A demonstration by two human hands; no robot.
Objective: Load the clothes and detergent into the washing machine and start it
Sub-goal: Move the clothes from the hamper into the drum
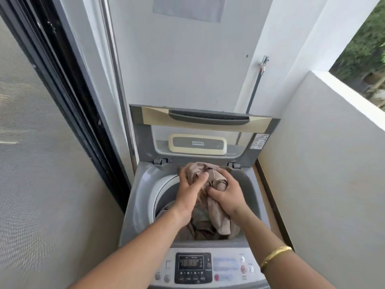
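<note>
A grey top-loading washing machine (139, 197) stands below me with its lid (200, 132) raised upright against the wall. Over the open drum, my left hand (190, 189) and my right hand (226, 195) both grip a bunched beige garment (216, 217), whose loose end hangs down into the drum. Other brownish clothes (200, 230) lie inside the drum, partly hidden by my arms. The control panel (192, 268) at the front edge has a lit digital display. No detergent is in view.
A sliding door with a mesh screen (41, 163) runs along the left. A white balcony wall (323, 174) closes in the right side. A tap with a grey hose (263, 63) is fixed to the back wall behind the machine.
</note>
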